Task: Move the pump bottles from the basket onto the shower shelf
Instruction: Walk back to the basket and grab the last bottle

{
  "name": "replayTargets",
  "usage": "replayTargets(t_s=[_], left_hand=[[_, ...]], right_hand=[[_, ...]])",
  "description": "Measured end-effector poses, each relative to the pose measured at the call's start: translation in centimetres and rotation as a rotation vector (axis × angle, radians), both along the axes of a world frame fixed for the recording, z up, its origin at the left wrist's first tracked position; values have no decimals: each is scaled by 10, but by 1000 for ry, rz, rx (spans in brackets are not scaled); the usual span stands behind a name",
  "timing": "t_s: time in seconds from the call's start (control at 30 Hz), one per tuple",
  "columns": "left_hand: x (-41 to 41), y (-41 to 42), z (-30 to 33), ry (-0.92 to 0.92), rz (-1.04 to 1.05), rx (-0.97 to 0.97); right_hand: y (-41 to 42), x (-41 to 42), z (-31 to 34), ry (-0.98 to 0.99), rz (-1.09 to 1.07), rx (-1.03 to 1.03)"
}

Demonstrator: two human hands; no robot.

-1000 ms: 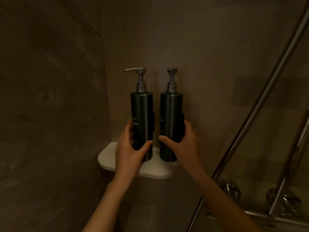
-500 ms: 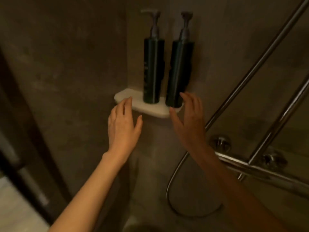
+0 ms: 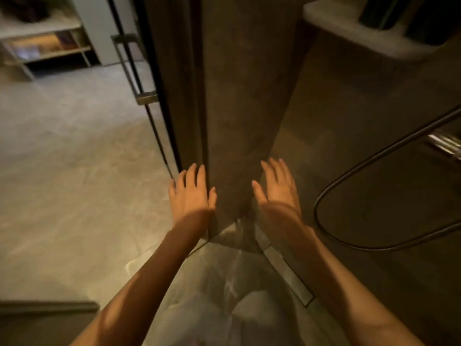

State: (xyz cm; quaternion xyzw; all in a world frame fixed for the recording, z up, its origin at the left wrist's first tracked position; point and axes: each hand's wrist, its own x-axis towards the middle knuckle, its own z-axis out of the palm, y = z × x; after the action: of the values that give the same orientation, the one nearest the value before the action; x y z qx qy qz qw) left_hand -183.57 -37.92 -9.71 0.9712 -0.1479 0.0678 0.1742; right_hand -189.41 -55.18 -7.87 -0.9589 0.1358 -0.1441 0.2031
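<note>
The white shower shelf [image 3: 349, 28] shows at the top right edge of the head view, seen from below. On it stand the dark bases of two pump bottles [image 3: 381, 13]; their tops are cut off by the frame. My left hand [image 3: 190, 193] hangs open well below the shelf, fingers apart, holding nothing. My right hand [image 3: 278, 188] is beside it, also open and empty, in front of the dark wall corner. No basket is in view.
A black shower hose [image 3: 349, 176] loops at the right, with a chrome fitting [image 3: 446, 143] above it. A glass door with a metal handle [image 3: 132, 68] stands at the left. A floor drain strip [image 3: 289, 273] runs below. Wooden shelving [image 3: 42, 43] sits far left.
Both hands let go of the two bottles on the shelf and dropped away from it. My view swung down and left, so the shelf now sits at the top right.
</note>
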Motion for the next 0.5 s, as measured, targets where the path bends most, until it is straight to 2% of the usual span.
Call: replayTargets(t_s=[0.13,0.27,0.5], left_hand=[[-10,80,-36,45,90,113],[-18,169,-56,126,194,147],[-11,300,-76,153,294,219]], right_hand=[[65,6,-35,92,237,-8],[145,33,-49,237,433,-36],[281,69,-68,296,591,-42]])
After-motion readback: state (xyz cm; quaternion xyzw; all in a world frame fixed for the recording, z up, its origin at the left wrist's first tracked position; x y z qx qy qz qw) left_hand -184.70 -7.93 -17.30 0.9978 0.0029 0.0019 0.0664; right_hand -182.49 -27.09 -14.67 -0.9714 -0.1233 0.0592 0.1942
